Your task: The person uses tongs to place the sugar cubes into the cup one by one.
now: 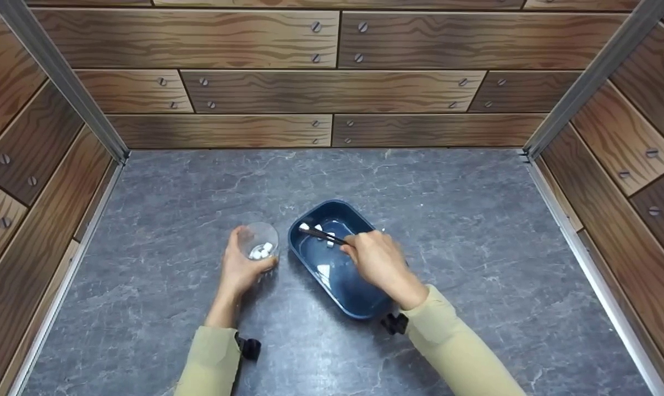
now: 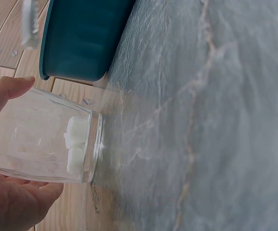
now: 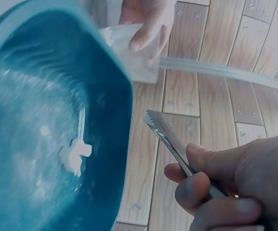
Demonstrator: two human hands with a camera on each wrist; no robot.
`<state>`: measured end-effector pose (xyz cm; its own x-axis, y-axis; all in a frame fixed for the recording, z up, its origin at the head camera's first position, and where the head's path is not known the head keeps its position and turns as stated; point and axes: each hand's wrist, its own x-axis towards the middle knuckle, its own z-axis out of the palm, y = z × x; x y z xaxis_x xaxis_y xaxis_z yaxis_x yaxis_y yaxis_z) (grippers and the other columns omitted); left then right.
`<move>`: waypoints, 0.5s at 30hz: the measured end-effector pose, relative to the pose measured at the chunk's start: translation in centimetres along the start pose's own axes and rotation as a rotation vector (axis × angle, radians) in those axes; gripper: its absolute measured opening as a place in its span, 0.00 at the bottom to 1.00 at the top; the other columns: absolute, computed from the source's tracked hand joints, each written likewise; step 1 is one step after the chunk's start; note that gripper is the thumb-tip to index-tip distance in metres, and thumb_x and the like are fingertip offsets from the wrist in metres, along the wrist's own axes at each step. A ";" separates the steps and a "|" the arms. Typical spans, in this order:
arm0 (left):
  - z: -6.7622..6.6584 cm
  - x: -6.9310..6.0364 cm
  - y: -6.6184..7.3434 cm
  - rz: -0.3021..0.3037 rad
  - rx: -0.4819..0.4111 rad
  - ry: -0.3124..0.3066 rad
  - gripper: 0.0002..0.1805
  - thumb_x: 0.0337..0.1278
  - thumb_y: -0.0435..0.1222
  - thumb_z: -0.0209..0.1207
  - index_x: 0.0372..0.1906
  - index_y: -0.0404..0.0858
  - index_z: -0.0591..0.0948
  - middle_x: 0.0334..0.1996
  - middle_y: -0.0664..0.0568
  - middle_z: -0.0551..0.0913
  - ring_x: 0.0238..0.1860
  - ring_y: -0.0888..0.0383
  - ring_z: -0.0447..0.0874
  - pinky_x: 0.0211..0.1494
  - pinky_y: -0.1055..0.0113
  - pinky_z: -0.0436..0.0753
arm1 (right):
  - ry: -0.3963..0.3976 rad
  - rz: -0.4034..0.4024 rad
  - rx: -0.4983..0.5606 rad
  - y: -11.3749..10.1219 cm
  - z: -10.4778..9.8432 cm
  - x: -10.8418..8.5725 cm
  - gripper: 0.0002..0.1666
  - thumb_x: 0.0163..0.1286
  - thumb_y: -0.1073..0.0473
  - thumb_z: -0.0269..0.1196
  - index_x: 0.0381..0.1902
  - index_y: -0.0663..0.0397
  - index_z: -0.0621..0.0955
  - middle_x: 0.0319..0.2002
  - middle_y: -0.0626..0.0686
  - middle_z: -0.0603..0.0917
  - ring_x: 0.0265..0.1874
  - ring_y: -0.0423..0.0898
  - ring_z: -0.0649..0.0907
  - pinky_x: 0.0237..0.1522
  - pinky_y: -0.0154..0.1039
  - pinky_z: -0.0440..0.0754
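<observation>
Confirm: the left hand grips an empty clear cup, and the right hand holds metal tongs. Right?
Not empty: the clear cup has white pieces at its bottom, as the left wrist view shows. The left hand grips it; the right hand holds metal tongs.

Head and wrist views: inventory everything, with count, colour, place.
tabletop: 1, marbled grey, underneath
basin: 1, blue, on tabletop
glass: 1, clear, beside basin
tongs: 1, silver, over basin
small pieces: several, white, in glass and basin
walls: 3, brown, back and sides
metal strips: several, grey, corners and sides
wrist devices: 2, black, at wrists
sleeves: 2, pale yellow, forearms
left hand: 1, bare, holding glass
right hand: 1, bare, holding tongs
</observation>
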<state>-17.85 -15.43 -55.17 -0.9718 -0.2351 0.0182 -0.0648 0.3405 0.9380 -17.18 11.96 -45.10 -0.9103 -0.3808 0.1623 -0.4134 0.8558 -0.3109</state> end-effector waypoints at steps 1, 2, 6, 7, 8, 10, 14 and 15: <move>0.0 0.0 0.0 -0.001 -0.001 -0.001 0.54 0.26 0.31 0.77 0.68 0.34 0.63 0.60 0.38 0.76 0.63 0.42 0.69 0.68 0.53 0.64 | 0.008 -0.013 0.003 -0.3 0.0 0.1 0.13 0.69 0.52 0.64 0.23 0.47 0.81 0.15 0.44 0.72 0.13 0.46 0.71 0.14 0.43 0.68; 0.0 0.0 0.0 -0.002 -0.002 -0.002 0.55 0.26 0.31 0.77 0.68 0.33 0.63 0.60 0.38 0.76 0.63 0.42 0.69 0.68 0.53 0.64 | 0.014 -0.021 0.007 -0.6 0.0 0.1 0.14 0.69 0.52 0.64 0.23 0.47 0.81 0.15 0.44 0.72 0.13 0.46 0.70 0.14 0.43 0.67; 0.0 0.0 0.0 -0.002 -0.006 -0.008 0.55 0.27 0.31 0.77 0.69 0.33 0.62 0.61 0.37 0.75 0.64 0.42 0.69 0.69 0.53 0.63 | 0.036 -0.060 -0.001 -1.6 0.0 0.4 0.13 0.69 0.51 0.64 0.25 0.47 0.82 0.15 0.44 0.72 0.13 0.46 0.70 0.13 0.42 0.67; 0.0 0.0 0.0 -0.004 -0.009 -0.008 0.55 0.27 0.32 0.78 0.69 0.34 0.62 0.62 0.38 0.75 0.64 0.42 0.68 0.69 0.53 0.63 | 0.038 -0.066 -0.005 -1.9 0.0 0.5 0.13 0.69 0.51 0.64 0.25 0.47 0.82 0.15 0.44 0.72 0.13 0.46 0.71 0.13 0.42 0.68; 0.0 0.0 0.0 -0.004 -0.011 -0.008 0.55 0.27 0.31 0.78 0.69 0.34 0.62 0.62 0.37 0.74 0.64 0.42 0.68 0.69 0.53 0.63 | 0.040 -0.071 -0.009 -2.1 0.0 0.6 0.13 0.69 0.51 0.64 0.25 0.47 0.81 0.15 0.44 0.72 0.13 0.46 0.71 0.13 0.42 0.68; 0.0 0.0 0.0 0.002 -0.018 -0.008 0.54 0.27 0.31 0.77 0.68 0.33 0.62 0.62 0.37 0.74 0.64 0.42 0.68 0.70 0.53 0.62 | 0.035 -0.084 -0.015 -2.6 0.1 0.7 0.12 0.69 0.51 0.64 0.26 0.48 0.81 0.16 0.44 0.73 0.12 0.46 0.71 0.12 0.41 0.68; 0.1 0.1 -0.1 0.012 -0.027 -0.005 0.53 0.27 0.30 0.78 0.67 0.33 0.63 0.61 0.37 0.75 0.64 0.42 0.69 0.69 0.53 0.63 | 0.014 -0.090 -0.017 -3.5 0.2 0.9 0.13 0.69 0.50 0.63 0.27 0.48 0.82 0.17 0.45 0.74 0.12 0.46 0.70 0.12 0.41 0.69; 0.1 0.1 -0.1 0.014 -0.028 -0.006 0.53 0.27 0.30 0.78 0.67 0.33 0.63 0.61 0.37 0.75 0.63 0.42 0.69 0.69 0.53 0.63 | 0.008 -0.091 -0.019 -3.7 0.3 0.9 0.13 0.70 0.50 0.63 0.27 0.48 0.83 0.17 0.45 0.75 0.12 0.46 0.70 0.12 0.41 0.69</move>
<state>-17.97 -15.41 -55.27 -0.9739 -0.2251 0.0299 -0.0444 0.3179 0.9471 -16.47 8.35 -44.05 -0.8685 -0.4549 0.1968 -0.4943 0.8242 -0.2764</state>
